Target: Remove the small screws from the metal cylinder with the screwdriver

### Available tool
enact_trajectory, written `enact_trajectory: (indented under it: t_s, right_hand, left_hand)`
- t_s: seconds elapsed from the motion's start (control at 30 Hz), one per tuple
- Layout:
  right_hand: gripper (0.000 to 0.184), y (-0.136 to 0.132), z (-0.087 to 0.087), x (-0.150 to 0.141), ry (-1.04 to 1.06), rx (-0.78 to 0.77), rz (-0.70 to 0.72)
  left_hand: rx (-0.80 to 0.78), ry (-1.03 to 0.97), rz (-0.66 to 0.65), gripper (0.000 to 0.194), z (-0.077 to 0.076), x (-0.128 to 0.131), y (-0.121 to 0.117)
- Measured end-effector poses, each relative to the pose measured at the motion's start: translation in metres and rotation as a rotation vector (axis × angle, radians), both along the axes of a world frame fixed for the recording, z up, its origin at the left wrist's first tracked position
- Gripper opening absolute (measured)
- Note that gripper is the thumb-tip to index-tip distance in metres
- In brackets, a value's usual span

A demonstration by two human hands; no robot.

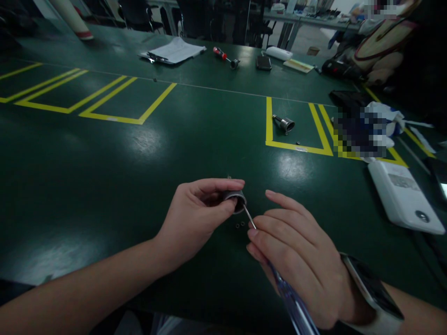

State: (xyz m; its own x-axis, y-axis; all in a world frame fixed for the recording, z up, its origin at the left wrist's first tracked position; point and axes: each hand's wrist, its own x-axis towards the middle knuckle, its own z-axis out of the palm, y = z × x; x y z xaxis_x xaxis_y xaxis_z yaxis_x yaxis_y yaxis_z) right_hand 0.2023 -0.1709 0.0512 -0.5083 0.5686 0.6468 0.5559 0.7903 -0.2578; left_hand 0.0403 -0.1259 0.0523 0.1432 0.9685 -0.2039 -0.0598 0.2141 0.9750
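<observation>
Metal cup (240, 203) in pinching left grip (195, 211), screwdriver (291, 298) in pinching right grip (296, 253), nuts (242, 224) nearby

A dark green tabletop (87, 172) fills most of the frame, marked with outlines of yellow tape (115, 119) at left and right. White sheets (183, 50) lie upper left of centre. Along the top centre lie a red-handled screwdriver (220, 53) — with a metal cup (235, 64) at its tip end — a black slab (263, 63) and a long white object (279, 53). Right of centre, a stemmed metal part (287, 124) lies inside a taped outline. Two tiny rings (242, 224) lie just below centre; a white case (394, 200) rests at far right.
</observation>
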Motion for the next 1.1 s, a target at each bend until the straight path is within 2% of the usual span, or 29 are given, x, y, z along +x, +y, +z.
enact_trajectory:
  t_s: [0.1,0.2,0.37,0.47,0.53,0.7,0.83,0.97,1.1]
  right_hand:
    - [0.006,0.0,0.0,0.0,0.008,-0.029,0.003]
    - [0.009,0.002,0.001,0.003,0.154,-0.163,0.003]
    - [0.01,0.012,-0.005,0.015,0.639,-0.593,-0.095]
    - [0.014,0.019,-0.018,0.022,0.738,-0.927,-0.014]
    - [0.017,0.022,-0.026,0.025,0.719,-1.033,0.02]
    - [0.019,0.023,-0.03,0.024,0.611,-1.019,-0.01]
    - [0.019,0.022,-0.028,0.023,0.499,-0.923,-0.039]
    - [0.02,0.017,-0.024,0.021,0.342,-0.76,-0.051]
    - [0.01,0.009,-0.019,0.017,0.154,-0.575,0.036]
  left_hand:
    - [-0.005,0.005,-0.019,0.017,-0.002,-0.001,0.001]
    - [-0.004,-0.009,-0.025,0.019,-0.004,-0.002,0.004]
    - [-0.041,-0.109,-0.034,0.036,-0.005,-0.009,0.012]
    - [-0.054,-0.147,-0.042,0.041,-0.004,-0.014,0.019]
    - [-0.047,-0.2,-0.033,0.037,-0.003,-0.017,0.023]
    - [-0.13,-0.366,-0.001,0.018,0.002,-0.019,0.032]
    - [-0.165,-0.445,0.002,0.019,0.004,-0.019,0.034]
    - [-0.121,-0.389,-0.017,0.023,0.005,-0.019,0.031]
    - [-0.05,-0.25,-0.03,0.036,0.005,-0.019,0.026]
